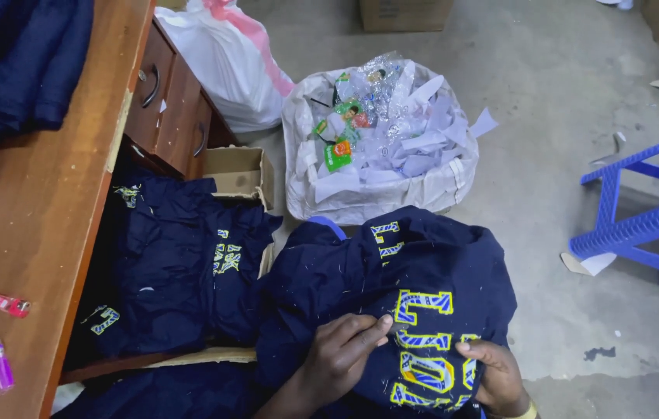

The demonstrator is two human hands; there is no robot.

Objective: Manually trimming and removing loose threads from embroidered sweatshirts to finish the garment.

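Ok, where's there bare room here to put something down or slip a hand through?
Free: the wooden desk top between the folded dark cloth and the two lighters; also the concrete floor between the white sack of scraps and the blue stool. Crowded: the lap, where both the left hand and right hand rest on the navy garment, and the garment pile beside the desk.

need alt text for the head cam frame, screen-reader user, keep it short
Seen from above, a person's left hand and right hand press on a navy garment with yellow-and-blue embroidered lettering, held on the lap. More navy garments fill a cardboard box beside a wooden desk holding two lighters; a bag of paper scraps and a blue plastic stool stand on the concrete floor.
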